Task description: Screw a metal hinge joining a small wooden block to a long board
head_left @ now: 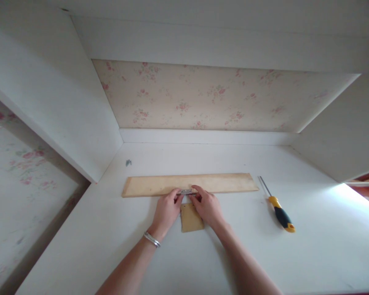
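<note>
1. The fingers of the left hand (167, 209) and of the right hand (207, 206) are drawn narrow around a small metal hinge (186, 191): each hand pinches one end, so the hinge sits between the fingertips.
2. The hinge lies on the white tabletop (310, 246), right at the near long edge of the long wooden strip (189, 184). At 6 o'clock from it, partly under the hands, is the small wooden piece (190, 219).
3. To seat the hinge well, I judge that its barrel should run parallel to the strip's near edge, with one leaf flat on each piece of wood.
4. Press down evenly from both ends; uneven pressure could let the hinge pivot or creep off the edge.
5. Whether the small piece touches the strip cannot be told, as the hands cover the joint. Closing any gap would be wise.
6. The yellow-and-black screwdriver (279, 211) lies at 3 o'clock from the hands, well apart; a small metal part (128, 162) rests at 10 o'clock, near the corner.
</note>
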The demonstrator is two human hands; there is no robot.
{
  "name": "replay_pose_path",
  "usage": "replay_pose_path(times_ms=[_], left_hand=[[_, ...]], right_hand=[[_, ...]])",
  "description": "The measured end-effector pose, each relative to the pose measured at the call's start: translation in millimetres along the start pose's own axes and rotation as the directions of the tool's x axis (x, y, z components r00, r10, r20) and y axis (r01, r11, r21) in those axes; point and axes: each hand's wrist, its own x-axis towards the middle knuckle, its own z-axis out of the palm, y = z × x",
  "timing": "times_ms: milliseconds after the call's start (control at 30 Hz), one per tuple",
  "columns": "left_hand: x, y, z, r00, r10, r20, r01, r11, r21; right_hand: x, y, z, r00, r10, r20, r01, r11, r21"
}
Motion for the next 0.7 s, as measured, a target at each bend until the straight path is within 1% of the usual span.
replay_pose_path(times_ms=[167, 267, 333, 400, 467, 500, 533, 567, 633, 700], left_hand=[[-3, 1, 0.5, 1.0, 0.007, -0.022, -0.007, 1.0, -0.016], [-5, 3, -8.4, 0.993, 0.013, -0.117, -0.015, 1.0, -0.011], [-2, 0, -23.5, 0.982, 0.026, -0.186, -0.018, 0.999, 0.043], [7, -10, -47.2, 0.974, 0.04, -0.221, -0.004, 0.987, 0.163], [21, -28, -77.0, 0.968, 0.027, -0.248, 0.053, 0.949, 0.311], [30, -40, -92.7, 0.966, 0.004, -0.258, 0.097, 0.921, 0.376], [40, -54, -107.9, 0.963, -0.042, -0.267, 0.156, 0.892, 0.424], [50, -69, -122.0, 0.959, -0.104, -0.263, 0.218, 0.862, 0.457], [70, -99, -145.2, 0.954, -0.208, -0.217, 0.293, 0.805, 0.516], [89, -127, -160.2, 0.942, -0.281, -0.183, 0.335, 0.759, 0.559]], right_hand=[[1, 0, 1, 1.0, 0.002, 0.001, -0.002, 0.999, 0.033], [-2, 0, -4, 0.999, 0.036, -0.002, -0.036, 0.993, 0.11], [-7, 3, -16, 0.998, 0.057, -0.001, -0.056, 0.982, 0.178], [-16, 12, -36, 0.998, 0.059, -0.003, -0.058, 0.98, 0.19], [-27, 30, -64, 0.995, 0.09, -0.042, -0.084, 0.987, 0.134], [-34, 42, -80, 0.987, 0.134, -0.093, -0.125, 0.987, 0.104], [-40, 55, -96, 0.968, 0.19, -0.164, -0.179, 0.981, 0.079], [-47, 69, -112, 0.936, 0.254, -0.243, -0.248, 0.967, 0.052], [-60, 98, -140, 0.846, 0.367, -0.386, -0.387, 0.922, 0.028], [-72, 124, -160, 0.787, 0.416, -0.455, -0.496, 0.865, -0.067]])
